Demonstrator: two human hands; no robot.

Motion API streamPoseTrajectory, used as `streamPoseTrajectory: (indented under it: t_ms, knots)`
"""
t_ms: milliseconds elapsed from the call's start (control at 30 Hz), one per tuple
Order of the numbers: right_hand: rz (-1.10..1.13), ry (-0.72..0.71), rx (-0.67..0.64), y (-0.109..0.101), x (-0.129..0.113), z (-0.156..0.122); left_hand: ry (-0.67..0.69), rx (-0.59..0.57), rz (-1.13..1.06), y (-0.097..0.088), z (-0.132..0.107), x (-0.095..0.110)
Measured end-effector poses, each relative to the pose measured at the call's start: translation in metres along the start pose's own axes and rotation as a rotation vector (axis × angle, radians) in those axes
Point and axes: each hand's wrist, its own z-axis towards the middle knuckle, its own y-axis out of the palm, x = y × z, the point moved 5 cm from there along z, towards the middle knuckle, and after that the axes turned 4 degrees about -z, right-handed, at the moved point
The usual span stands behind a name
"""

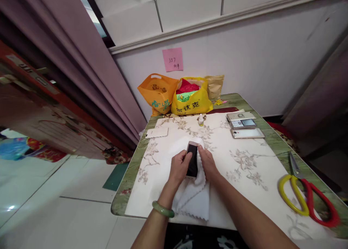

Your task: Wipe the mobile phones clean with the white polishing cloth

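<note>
A smartphone (193, 161) with a dark screen and pale gold edges is held upright, its screen facing me, above the table's near part. My left hand (179, 166) grips its left side, the thumb lying across the screen. At its right edge my right hand (208, 163) is closed around a white cloth (193, 198) with a zigzag border, the fingertips near the phone's upper right corner. The cloth hangs down under the phone onto the table. A green bangle (163, 209) circles my left wrist. The fingers behind the phone are hidden.
On the floral-covered table (244, 169) lie a white phone (157, 133) at left and several phones (241, 124) at right. A small bottle (201, 120) stands mid-table. Scissors (304, 194) rest near the right edge. Orange (159, 93) and yellow bags (191, 100) stand at the back.
</note>
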Motion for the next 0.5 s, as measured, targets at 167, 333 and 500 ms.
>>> streamPoseTrajectory:
  t_ms: [167,333,500]
  knots:
    - [0.111,0.046,-0.026,0.004,0.000,0.000,0.018,0.022,-0.061,-0.001,0.006,-0.005]
    - [0.086,0.084,-0.087,0.006,0.001,0.000,-0.015,0.224,-0.133,0.006,0.009,-0.008]
    - [0.158,0.068,-0.047,-0.002,-0.002,0.006,-0.142,0.445,-0.568,-0.015,0.016,-0.024]
